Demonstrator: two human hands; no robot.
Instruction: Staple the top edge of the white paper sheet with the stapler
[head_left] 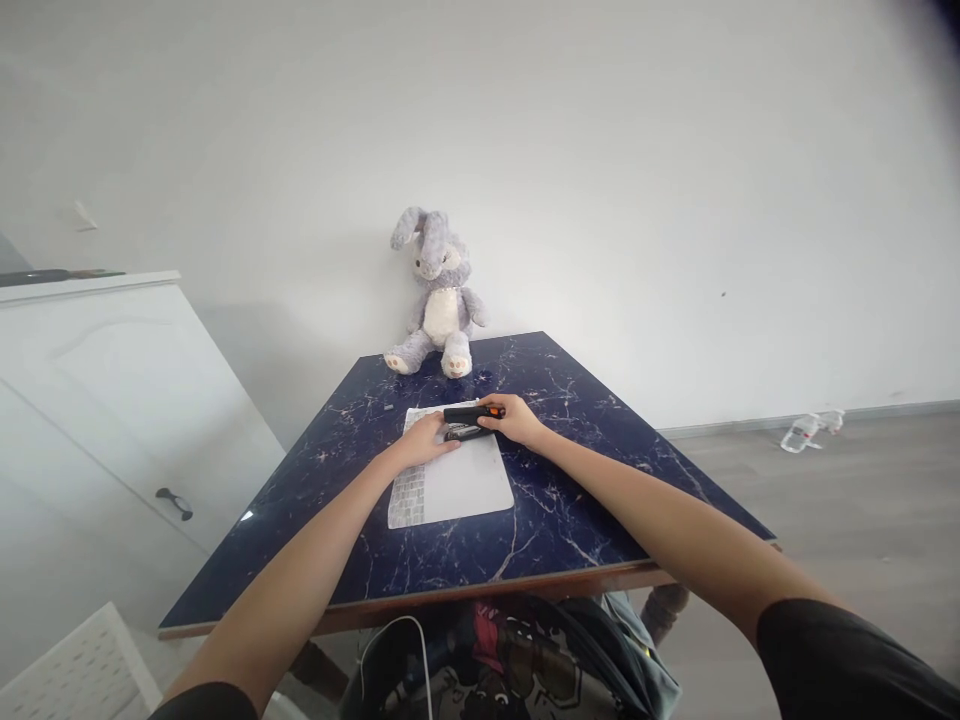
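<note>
A black stapler with an orange detail lies low over the top part of a white sheet. My right hand is closed around the stapler's right end. On the upper left of the sheet rests my left hand, fingers apart, with its thumb stretched out below the stapler's left end. Those fingers are close to the stapler; whether they touch it I cannot tell. Grey brick-like marks run down the sheet's left edge.
A grey plush rabbit sits at the back of the dark blue marbled table, against the wall. A small grey piece lies left of the sheet. At the left stands a white cabinet; clear plastic bottles are on the floor at right.
</note>
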